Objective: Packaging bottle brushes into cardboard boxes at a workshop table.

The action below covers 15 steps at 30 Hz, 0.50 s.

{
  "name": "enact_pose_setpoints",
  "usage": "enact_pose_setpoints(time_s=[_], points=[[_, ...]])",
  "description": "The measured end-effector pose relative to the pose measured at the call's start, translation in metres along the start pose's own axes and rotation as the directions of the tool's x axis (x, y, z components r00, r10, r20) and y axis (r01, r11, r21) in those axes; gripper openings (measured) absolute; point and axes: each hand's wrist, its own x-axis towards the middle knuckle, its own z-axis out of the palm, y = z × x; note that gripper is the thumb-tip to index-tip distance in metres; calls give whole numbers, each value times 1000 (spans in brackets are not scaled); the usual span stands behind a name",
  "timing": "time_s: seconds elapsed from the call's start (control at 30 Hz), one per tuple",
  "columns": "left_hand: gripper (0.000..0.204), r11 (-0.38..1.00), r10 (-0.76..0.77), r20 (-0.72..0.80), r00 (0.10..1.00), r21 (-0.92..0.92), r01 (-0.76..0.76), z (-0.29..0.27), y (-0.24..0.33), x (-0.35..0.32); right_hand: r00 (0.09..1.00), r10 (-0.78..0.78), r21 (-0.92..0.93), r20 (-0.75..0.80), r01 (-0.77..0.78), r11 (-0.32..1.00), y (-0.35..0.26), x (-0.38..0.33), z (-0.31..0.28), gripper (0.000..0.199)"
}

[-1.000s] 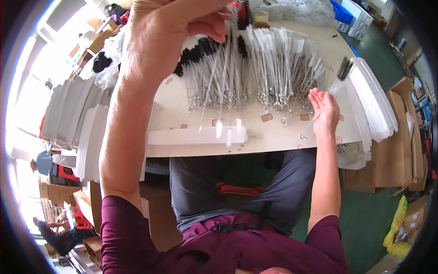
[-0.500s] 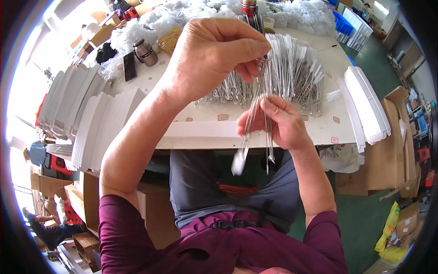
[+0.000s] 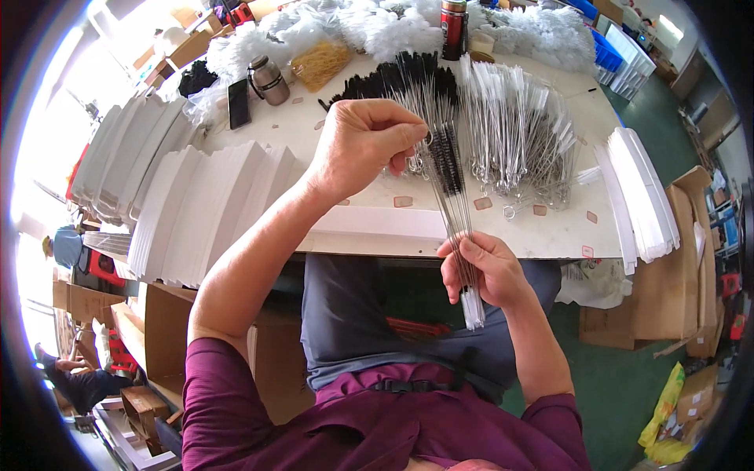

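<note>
Between my hands runs a slim bundle of thin wire straw brushes (image 3: pixel 455 212). Its white bristle ends (image 3: pixel 473 310) point down toward my lap, and black bristles (image 3: pixel 448 161) show in its upper part. My left hand (image 3: pixel 365 145) is closed in a pinch at the upper end, where a small wire loop shows by the fingertips. Lower down, my right hand (image 3: pixel 488 268) has its fingers wrapped round the wire shafts. Behind my hands lie a pile of black-bristled brushes (image 3: pixel 385 82) and, to its right, a pile of white-bristled brushes (image 3: pixel 518 118).
Stacked white card sheets (image 3: pixel 208 208) stand on the table's left, with another stack (image 3: pixel 648 192) at the right edge. Farther back are a steel flask (image 3: pixel 269 81), a phone (image 3: pixel 239 104), rubber bands (image 3: pixel 320 66), a red can (image 3: pixel 453 30) and clear plastic bags (image 3: pixel 361 31).
My left hand has come down, and my right hand has moved lower along the shafts. The white ends, spread and blurred before, are now gathered together. Black bristles now show in the bundle.
</note>
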Motion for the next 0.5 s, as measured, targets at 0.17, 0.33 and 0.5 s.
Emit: enact_pose_setpoints(time_s=[0.17,0.33,0.5], points=[[11,999,-43,-39,998,-27,42,-2,-17,0,999,35,-144,-32,-39,989,9,-8,-3,39],[10,922,217,-156,964,356,-150,13,-27,-18,989,69,-206,-129,-95,974,13,-13,-5,40],[28,239,633,427,646,686,-687,22,-45,-48,970,96,-342,-222,-170,924,18,-20,-5,41]])
